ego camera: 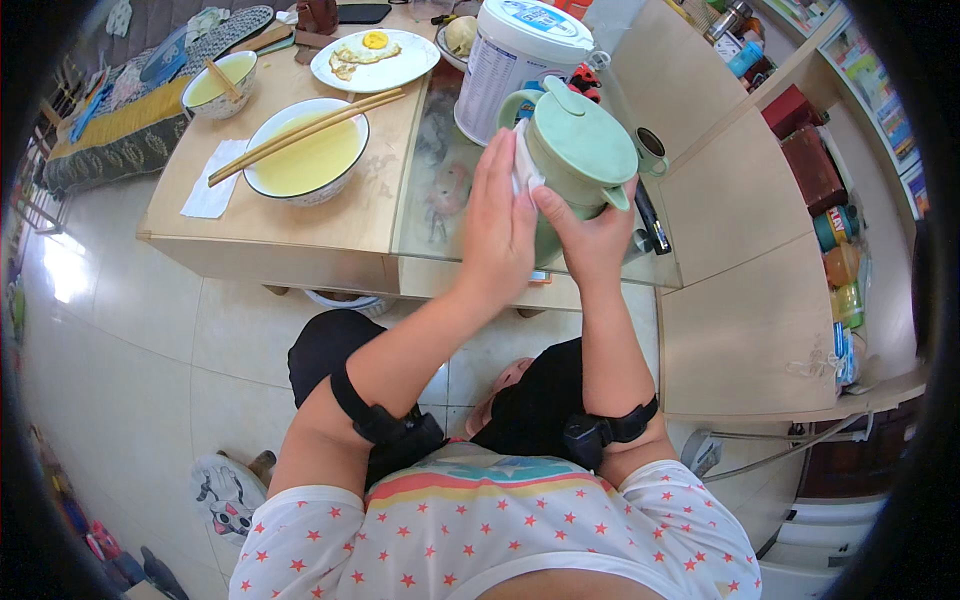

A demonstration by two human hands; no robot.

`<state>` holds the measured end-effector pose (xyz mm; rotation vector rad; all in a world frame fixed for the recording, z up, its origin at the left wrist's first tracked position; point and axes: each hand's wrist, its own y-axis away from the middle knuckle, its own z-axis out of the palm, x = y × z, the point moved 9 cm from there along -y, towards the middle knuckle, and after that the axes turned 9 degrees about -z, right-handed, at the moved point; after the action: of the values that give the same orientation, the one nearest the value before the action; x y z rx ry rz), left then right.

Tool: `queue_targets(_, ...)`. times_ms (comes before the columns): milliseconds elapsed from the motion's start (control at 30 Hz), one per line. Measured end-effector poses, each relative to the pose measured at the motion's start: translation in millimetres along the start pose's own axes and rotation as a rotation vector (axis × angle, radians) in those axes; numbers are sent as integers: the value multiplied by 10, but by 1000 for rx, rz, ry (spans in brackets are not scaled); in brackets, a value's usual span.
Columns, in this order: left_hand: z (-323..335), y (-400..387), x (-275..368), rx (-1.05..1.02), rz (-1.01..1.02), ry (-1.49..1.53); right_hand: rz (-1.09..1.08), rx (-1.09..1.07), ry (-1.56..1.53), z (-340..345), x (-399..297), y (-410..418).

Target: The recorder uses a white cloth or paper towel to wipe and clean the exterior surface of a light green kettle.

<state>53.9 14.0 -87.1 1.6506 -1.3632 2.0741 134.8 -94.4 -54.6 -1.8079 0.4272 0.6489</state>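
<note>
A light green lidded jug (581,142) is held tilted over the glass-covered end of the table, its spout towards me. Around its lower right side curls my right hand (596,236), thumb at the front. My left hand (496,217) lies flat along the jug's left side, fingers straight, pressing a folded white tissue (523,161) to its surface. The jug's handle points away and to the left, close to a large white tub (499,75) with a blue-marked lid. The jug's base is partly hidden by my hands.
Chopsticks (307,136) rest across a bowl of yellow liquid (311,165), beside a paper napkin (215,180). Behind are a smaller bowl (219,86) and a plate (375,75) with fried egg. A green cup (651,150) and black pen-like object (652,217) lie right, before a wooden cabinet (742,330).
</note>
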Motion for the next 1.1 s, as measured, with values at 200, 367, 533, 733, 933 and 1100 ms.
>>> queue_targets(200, -2, 184, 48, 92, 31, -89, 19, 0, -41, 14, 13, 10)
queue_targets(367, -33, -192, -303, -14, -154, 239, 3, -21, -86, 38, 9, 3)
queue_targets(533, 88, -248, -537, -113, -366, 421, -6, -17, -106, 40, -3, 0)
queue_targets(733, 32, 303, 90, 238, 25, -227, 8, -8, -54, 21, 42, 14)
queue_targets(933, 2, -58, -232, 71, -97, 213, -2, -24, -135, 41, -3, -7)
queue_targets(1100, 131, -384, -577, -179, -432, 403, 7, -28, -102, 42, 48, 9)
